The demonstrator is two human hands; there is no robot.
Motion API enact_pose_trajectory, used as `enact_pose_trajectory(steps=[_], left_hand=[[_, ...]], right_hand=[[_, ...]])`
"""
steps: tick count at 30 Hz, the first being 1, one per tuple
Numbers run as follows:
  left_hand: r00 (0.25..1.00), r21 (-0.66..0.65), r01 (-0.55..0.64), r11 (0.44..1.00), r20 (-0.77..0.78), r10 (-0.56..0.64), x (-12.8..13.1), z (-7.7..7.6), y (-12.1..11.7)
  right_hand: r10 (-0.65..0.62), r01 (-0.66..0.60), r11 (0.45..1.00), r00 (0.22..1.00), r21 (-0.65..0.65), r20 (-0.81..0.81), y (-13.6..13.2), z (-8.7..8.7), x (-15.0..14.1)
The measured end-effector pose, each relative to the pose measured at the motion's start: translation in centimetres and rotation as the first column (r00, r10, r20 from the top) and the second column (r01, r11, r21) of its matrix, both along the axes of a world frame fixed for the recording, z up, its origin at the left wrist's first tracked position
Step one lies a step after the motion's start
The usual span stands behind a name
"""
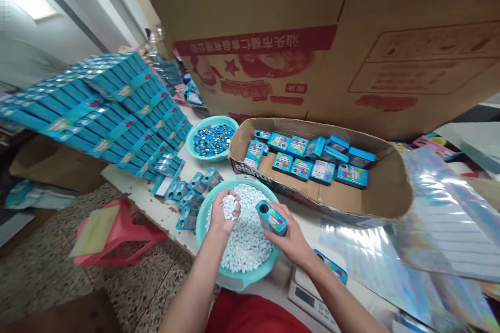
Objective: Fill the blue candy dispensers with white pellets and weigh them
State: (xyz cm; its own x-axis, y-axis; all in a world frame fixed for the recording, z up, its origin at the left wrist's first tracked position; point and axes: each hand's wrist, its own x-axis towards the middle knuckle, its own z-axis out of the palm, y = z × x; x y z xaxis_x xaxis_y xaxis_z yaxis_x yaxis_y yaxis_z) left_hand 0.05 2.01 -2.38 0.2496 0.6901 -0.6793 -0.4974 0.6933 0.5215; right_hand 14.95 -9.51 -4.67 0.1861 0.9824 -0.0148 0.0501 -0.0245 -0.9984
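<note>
My left hand [223,214] is cupped shut around a handful of small white candies over a teal bowl [238,277] filled with the same white candies [246,247]. My right hand [288,238] grips a small blue box [271,217] with a round hole in its end, held over the bowl's right rim, close to the left hand.
A low cardboard tray [385,187] behind the bowl holds several blue boxes. A second teal bowl [195,138] holds blue round pieces. Stacked blue cartons [113,109] rise at left, loose boxes [193,195] lie beside them. A big cardboard box [312,36] stands behind, a scale [312,296] sits near me, a red stool [117,234] on the floor.
</note>
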Motion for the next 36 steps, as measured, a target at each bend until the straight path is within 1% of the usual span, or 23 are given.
enact_pose_trajectory(steps=[2,4,6,9,11,13,16,21,27,30,33,36], left_hand=[[1.0,0.112,-0.025,0.993,0.013,0.024,0.3,1.6,-0.3],[0.998,0.235,-0.062,0.97,0.012,0.061,0.8,2.5,-0.7],[0.993,0.309,-0.106,0.945,-0.009,0.114,1.3,2.6,-1.0],[0.981,0.361,-0.144,0.921,-0.068,0.18,1.6,1.9,-1.4],[0.971,0.389,-0.155,0.908,-0.108,0.212,1.6,1.4,-1.4],[0.963,0.41,-0.163,0.897,-0.129,0.235,1.5,1.2,-1.4],[0.959,0.42,-0.162,0.893,-0.145,0.242,1.5,1.4,-1.2],[0.95,0.464,-0.152,0.873,-0.177,0.259,1.6,1.7,-1.1],[0.944,0.516,-0.098,0.851,-0.223,0.244,2.1,1.6,-1.2],[0.936,0.508,-0.119,0.853,-0.228,0.266,2.2,1.4,-1.3],[0.934,0.519,-0.095,0.849,-0.248,0.257,2.4,1.4,-1.3],[0.916,0.528,-0.112,0.842,-0.274,0.294,2.5,1.4,-1.4]], right_hand=[[0.034,-0.035,0.999,0.99,0.007,0.14,0.6,-0.7,-0.9],[0.07,-0.071,0.997,0.977,-0.004,0.203,1.1,-0.9,-1.8],[0.078,-0.082,0.997,0.968,0.006,0.237,1.5,-0.9,-2.6],[0.024,-0.035,0.999,0.958,0.032,0.285,1.9,-0.5,-3.4],[0.009,-0.019,0.999,0.952,0.032,0.305,2.1,-0.3,-3.6],[0.023,-0.031,0.999,0.948,0.022,0.318,2.3,-0.1,-3.6],[0.028,-0.029,1.0,0.941,-0.002,0.337,2.5,0.1,-3.5],[0.014,-0.016,1.0,0.928,0.002,0.372,3.0,0.4,-3.2],[0.02,-0.016,1.0,0.918,-0.014,0.397,3.2,0.3,-3.0],[0.0,0.002,1.0,0.922,-0.005,0.386,3.2,0.3,-2.8],[-0.033,0.025,0.999,0.924,0.026,0.38,3.3,0.5,-2.7],[-0.032,0.02,0.999,0.925,0.037,0.378,3.3,0.8,-2.7]])
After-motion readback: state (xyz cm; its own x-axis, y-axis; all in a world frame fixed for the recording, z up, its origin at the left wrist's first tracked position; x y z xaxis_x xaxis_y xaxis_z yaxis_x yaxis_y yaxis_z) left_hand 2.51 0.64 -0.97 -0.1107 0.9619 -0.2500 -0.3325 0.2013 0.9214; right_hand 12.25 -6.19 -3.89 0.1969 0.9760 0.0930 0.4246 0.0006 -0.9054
